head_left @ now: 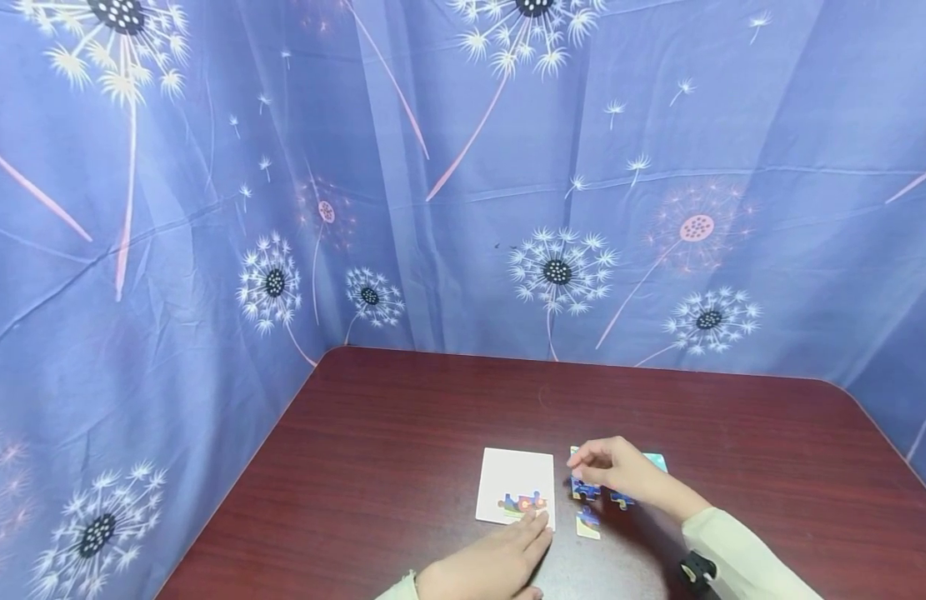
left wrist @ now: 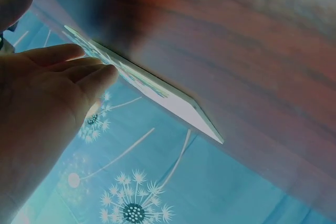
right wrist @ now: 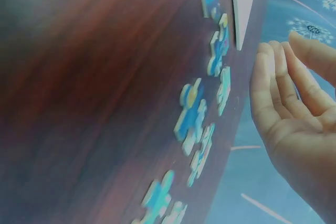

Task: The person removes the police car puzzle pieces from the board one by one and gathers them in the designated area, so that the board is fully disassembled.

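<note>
A square white puzzle board (head_left: 513, 471) lies on the table, with joined colourful puzzle pieces (head_left: 524, 504) along its near edge. My left hand (head_left: 498, 560) rests at that edge, its straight fingers touching the board by the pieces. In the left wrist view those fingertips overlap the board's rim (left wrist: 181, 107). To the right, my right hand (head_left: 629, 473) hovers over loose puzzle pieces, fingers loosely bent. The right wrist view shows nothing between its thumb and fingers. One loose corner piece (head_left: 588, 523) lies nearest me; a blue piece (head_left: 585, 490) sits just beyond it.
Several more loose pieces spread under and beside the right hand, among them a blue and yellow one (right wrist: 191, 111) and a turquoise one (head_left: 657, 460). The dark red wooden table (head_left: 402, 417) meets a blue dandelion-print curtain (head_left: 447, 275) at its back and sides.
</note>
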`<state>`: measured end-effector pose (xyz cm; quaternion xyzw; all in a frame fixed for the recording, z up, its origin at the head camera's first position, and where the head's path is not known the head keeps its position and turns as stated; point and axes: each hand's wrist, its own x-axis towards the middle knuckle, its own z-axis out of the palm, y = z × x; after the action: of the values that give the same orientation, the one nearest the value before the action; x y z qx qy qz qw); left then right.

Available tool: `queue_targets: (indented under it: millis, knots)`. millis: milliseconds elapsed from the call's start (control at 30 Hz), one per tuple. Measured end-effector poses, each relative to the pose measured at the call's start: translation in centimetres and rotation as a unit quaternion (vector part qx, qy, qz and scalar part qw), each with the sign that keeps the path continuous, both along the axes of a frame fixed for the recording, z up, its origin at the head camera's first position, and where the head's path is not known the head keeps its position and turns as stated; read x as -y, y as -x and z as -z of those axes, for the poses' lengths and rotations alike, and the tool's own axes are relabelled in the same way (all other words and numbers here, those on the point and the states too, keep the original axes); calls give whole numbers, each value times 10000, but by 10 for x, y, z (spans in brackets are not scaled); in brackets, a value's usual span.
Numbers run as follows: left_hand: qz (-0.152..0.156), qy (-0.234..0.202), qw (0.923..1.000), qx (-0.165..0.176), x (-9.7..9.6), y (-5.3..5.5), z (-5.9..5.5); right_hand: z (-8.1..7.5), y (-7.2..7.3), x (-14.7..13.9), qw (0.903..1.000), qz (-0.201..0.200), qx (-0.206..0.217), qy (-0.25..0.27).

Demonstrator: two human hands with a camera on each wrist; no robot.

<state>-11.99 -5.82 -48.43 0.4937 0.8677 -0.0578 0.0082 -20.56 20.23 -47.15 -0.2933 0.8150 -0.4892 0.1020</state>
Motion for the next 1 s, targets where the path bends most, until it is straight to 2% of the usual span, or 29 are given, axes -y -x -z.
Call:
queue_targets:
  millis: [133, 233, 400, 667, 767, 1000]
  knots:
    - [14, 40, 10000, -29, -4, -1, -1, -1, 7, 10, 9999, -86, -55, -125]
    - [-106, 26, 9997, 213, -6, -1, -1, -2, 11, 19, 9996, -218, -97, -177]
    - [-154, 67, 9991, 381, -7, -2, -1, 0, 16, 34, 9991, -379, 31, -208]
    - [-83, 59, 9991, 422, -8, -3, -4, 4, 21, 58, 9965, -823, 100, -114]
    - [-106, 62, 9987, 503, -8, -2, -3, 6, 22, 65, 9951, -963, 221, -83]
    - [-33, 75, 9991, 409, -8, -1, -2, 13, 20, 78, 9920, -1077, 650, -62]
